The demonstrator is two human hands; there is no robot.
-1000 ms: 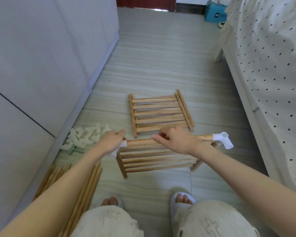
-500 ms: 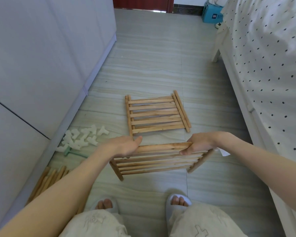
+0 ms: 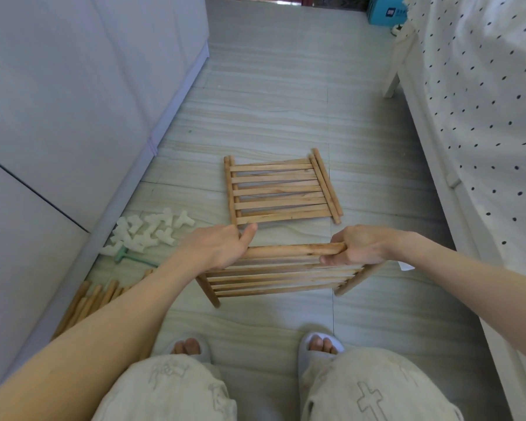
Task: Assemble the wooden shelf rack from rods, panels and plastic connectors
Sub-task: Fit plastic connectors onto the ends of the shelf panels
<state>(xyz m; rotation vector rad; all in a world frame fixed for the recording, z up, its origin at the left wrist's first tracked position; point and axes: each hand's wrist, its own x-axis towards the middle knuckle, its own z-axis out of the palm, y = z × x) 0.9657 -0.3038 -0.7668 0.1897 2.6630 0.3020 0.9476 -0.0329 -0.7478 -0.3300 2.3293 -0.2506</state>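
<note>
A wooden rod (image 3: pixel 292 250) lies across the far edge of a slatted wooden panel (image 3: pixel 274 279) on the floor in front of my feet. My left hand (image 3: pixel 217 249) grips the rod's left end, thumb pointing forward. My right hand (image 3: pixel 357 247) grips its right end, fingers curled round it. A white plastic connector (image 3: pixel 406 265) peeks out behind my right wrist. Its link to the rod is hidden. A second slatted panel (image 3: pixel 278 189) lies flat farther ahead.
A heap of white plastic connectors (image 3: pixel 151 230) and a green tool (image 3: pixel 134 258) lie by the grey cabinet (image 3: pixel 73 101) on the left. Loose rods (image 3: pixel 88 302) lie beside my left arm. A bed with a dotted sheet (image 3: pixel 483 117) runs along the right.
The rod came down from just above the near panel onto its far edge. My right hand slid from the rod's middle to its right end, covering the white connector.
</note>
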